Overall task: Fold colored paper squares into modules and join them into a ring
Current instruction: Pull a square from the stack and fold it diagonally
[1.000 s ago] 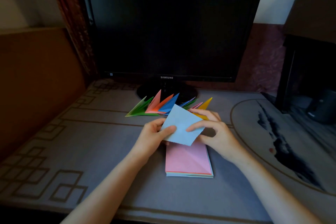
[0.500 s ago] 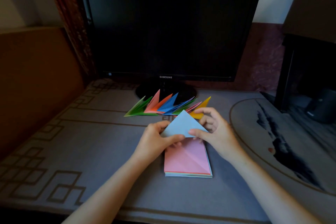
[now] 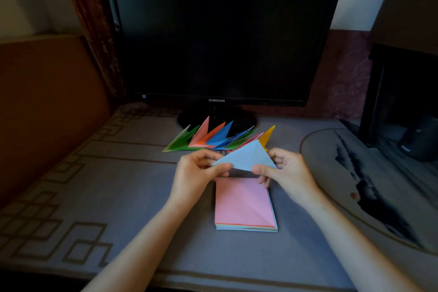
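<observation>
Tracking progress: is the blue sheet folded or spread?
Folded: the blue sheet shows as a triangle, pinched at its lower corners by left hand and right hand.

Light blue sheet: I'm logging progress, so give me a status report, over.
Pinching light blue sheet: left hand, right hand. Sheet folded into triangle, held over paper stack. Behind it folded modules, nothing blocking.

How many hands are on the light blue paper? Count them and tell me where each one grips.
2. The left hand pinches the folded light blue paper at its left corner, and the right hand pinches its right corner. Both are in full view, so no hand is hidden.
</observation>
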`<state>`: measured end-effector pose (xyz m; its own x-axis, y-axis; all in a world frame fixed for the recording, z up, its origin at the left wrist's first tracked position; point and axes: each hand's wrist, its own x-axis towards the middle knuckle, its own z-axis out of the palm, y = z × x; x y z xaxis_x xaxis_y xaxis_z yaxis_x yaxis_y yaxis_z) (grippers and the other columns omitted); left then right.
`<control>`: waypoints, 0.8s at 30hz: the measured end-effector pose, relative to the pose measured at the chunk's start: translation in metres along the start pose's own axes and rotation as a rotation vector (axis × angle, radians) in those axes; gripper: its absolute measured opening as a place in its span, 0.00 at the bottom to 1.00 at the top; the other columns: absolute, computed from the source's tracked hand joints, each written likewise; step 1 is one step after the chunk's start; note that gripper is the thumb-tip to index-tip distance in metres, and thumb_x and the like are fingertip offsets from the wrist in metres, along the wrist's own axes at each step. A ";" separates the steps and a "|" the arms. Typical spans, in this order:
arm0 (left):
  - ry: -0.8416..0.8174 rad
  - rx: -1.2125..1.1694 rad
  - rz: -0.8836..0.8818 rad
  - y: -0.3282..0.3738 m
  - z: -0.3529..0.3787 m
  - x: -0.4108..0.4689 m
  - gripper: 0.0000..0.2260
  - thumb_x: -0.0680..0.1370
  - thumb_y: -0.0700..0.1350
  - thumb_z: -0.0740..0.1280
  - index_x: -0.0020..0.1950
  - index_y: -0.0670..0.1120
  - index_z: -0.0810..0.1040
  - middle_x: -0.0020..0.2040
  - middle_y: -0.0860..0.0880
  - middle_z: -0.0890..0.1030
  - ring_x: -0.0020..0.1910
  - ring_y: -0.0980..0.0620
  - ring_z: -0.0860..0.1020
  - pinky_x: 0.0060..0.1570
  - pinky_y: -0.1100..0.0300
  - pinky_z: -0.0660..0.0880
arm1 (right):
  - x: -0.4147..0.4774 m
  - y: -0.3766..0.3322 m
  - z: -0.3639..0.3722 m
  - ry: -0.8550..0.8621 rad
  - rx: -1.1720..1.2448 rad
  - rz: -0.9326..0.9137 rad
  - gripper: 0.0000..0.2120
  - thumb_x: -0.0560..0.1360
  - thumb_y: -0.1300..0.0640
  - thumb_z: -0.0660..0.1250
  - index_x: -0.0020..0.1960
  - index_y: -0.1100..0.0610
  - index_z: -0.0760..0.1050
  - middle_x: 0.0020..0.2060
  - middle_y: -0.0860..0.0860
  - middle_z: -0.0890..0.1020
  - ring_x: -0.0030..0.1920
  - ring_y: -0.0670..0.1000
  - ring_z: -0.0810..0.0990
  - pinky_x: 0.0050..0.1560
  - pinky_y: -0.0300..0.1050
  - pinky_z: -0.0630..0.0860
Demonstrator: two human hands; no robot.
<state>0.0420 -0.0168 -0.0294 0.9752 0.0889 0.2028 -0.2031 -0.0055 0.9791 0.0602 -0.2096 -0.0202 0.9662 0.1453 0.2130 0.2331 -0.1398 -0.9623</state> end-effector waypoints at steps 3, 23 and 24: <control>0.034 -0.052 0.037 0.001 -0.001 0.001 0.06 0.69 0.34 0.73 0.43 0.36 0.79 0.31 0.46 0.83 0.30 0.56 0.81 0.32 0.67 0.76 | 0.000 -0.001 0.000 0.016 0.033 0.001 0.06 0.67 0.71 0.71 0.39 0.63 0.76 0.24 0.56 0.79 0.23 0.50 0.76 0.25 0.39 0.74; -0.087 -0.080 -0.011 -0.002 0.010 -0.003 0.11 0.69 0.34 0.74 0.50 0.38 0.79 0.42 0.45 0.85 0.41 0.50 0.83 0.38 0.60 0.80 | -0.006 0.002 0.019 -0.072 0.176 0.056 0.05 0.70 0.69 0.69 0.45 0.64 0.76 0.31 0.56 0.82 0.26 0.50 0.78 0.28 0.39 0.76; -0.077 -0.066 0.000 -0.002 0.010 -0.003 0.10 0.68 0.34 0.74 0.48 0.38 0.79 0.41 0.46 0.85 0.39 0.50 0.84 0.37 0.62 0.79 | -0.006 0.002 0.021 -0.092 0.161 0.053 0.06 0.70 0.69 0.70 0.45 0.63 0.76 0.31 0.56 0.82 0.25 0.50 0.78 0.27 0.40 0.76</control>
<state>0.0401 -0.0270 -0.0320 0.9786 0.0120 0.2056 -0.2059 0.0607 0.9767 0.0525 -0.1903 -0.0272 0.9608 0.2320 0.1515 0.1540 0.0075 -0.9880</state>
